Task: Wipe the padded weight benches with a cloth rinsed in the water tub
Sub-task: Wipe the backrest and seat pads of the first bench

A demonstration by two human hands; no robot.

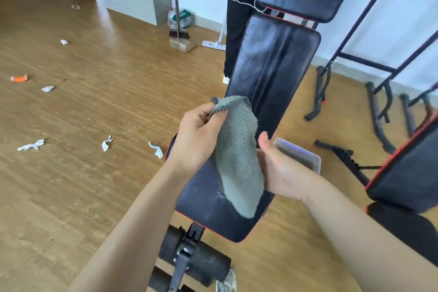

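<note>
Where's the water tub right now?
Head view: the tub sits on the floor right of the bench, just behind the right hand, which partly hides it.

Bright, even daylight. Sheen on bench (267,61) and floor (94,78). My view bows at edges; mild blur.

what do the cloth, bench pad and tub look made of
Cloth: likely microfibre or terry, grey-green nubby pile, woven edging. Bench pad: probably vinyl or faux leather, black, sheen with glare streaks. Tub: apparently translucent plastic, pale see-through rim.
</note>
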